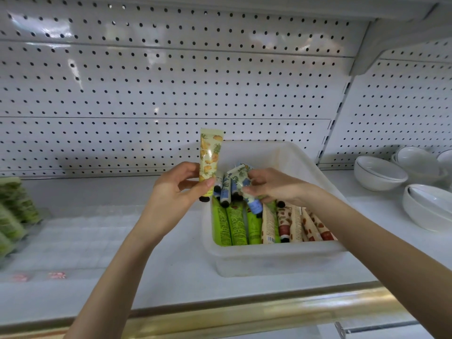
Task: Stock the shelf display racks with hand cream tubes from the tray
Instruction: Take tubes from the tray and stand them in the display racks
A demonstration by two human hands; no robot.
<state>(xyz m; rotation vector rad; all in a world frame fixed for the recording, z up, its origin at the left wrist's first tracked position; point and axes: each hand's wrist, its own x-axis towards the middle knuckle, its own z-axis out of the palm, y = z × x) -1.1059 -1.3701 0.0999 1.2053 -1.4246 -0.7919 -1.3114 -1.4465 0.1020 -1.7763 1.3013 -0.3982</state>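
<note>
A translucent white tray [274, 255] stands on the shelf, holding several green, blue and red-patterned hand cream tubes. My left hand [176, 192] pinches a yellow pineapple-print tube [209, 157] upright, cap down, just left of the tray's far corner. My right hand [276, 185] reaches into the tray and grips a blue floral tube [254, 204] among the other blue ones. A clear display rack [73, 236] lies on the shelf to the left of the tray, and green tubes [14, 211] fill its far-left part.
White bowls [381, 172] are stacked on the shelf to the right. A perforated white back panel [171, 94] rises behind the shelf. A gold trim strip [244, 311] runs along the shelf's front edge. Two red labels [56, 275] sit at the rack's front.
</note>
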